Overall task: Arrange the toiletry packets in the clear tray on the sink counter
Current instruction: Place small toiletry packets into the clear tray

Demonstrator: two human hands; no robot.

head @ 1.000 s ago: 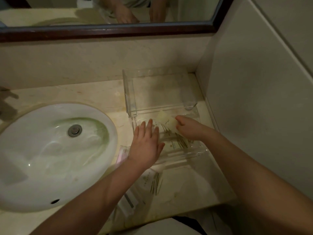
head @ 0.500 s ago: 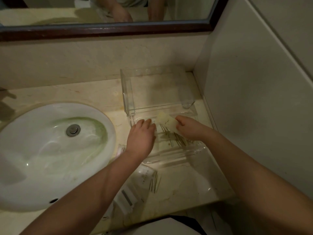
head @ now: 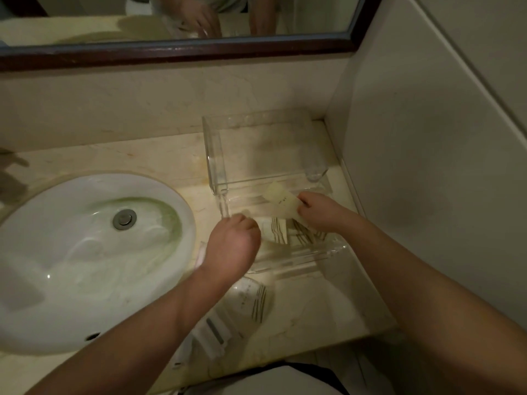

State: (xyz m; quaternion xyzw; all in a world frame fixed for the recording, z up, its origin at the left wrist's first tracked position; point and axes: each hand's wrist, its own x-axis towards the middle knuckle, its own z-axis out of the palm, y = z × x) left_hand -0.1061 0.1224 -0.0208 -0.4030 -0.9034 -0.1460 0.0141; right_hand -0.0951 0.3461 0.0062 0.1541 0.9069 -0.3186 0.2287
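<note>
A clear tray (head: 328,253) lies on the sink counter (head: 159,155), right of the basin. Several white toiletry packets with dark stripes (head: 281,230) lie inside it. My right hand (head: 319,210) pinches a pale yellowish packet (head: 281,199) over the tray's far end. My left hand (head: 232,248) has its fingers curled at the tray's left side; whether it grips a packet there I cannot tell. More packets (head: 253,299) lie on the counter in front of the tray, partly under my left forearm.
A taller clear stand (head: 216,155) sits behind the tray against the back wall. The white basin (head: 71,252) fills the left. A wall (head: 427,166) closes the right side. A mirror (head: 171,15) hangs above, and the counter's front edge is close to my body.
My left hand went from flat with spread fingers to curled at the tray's left side. My right hand stayed on the pale packet, which now shows further out.
</note>
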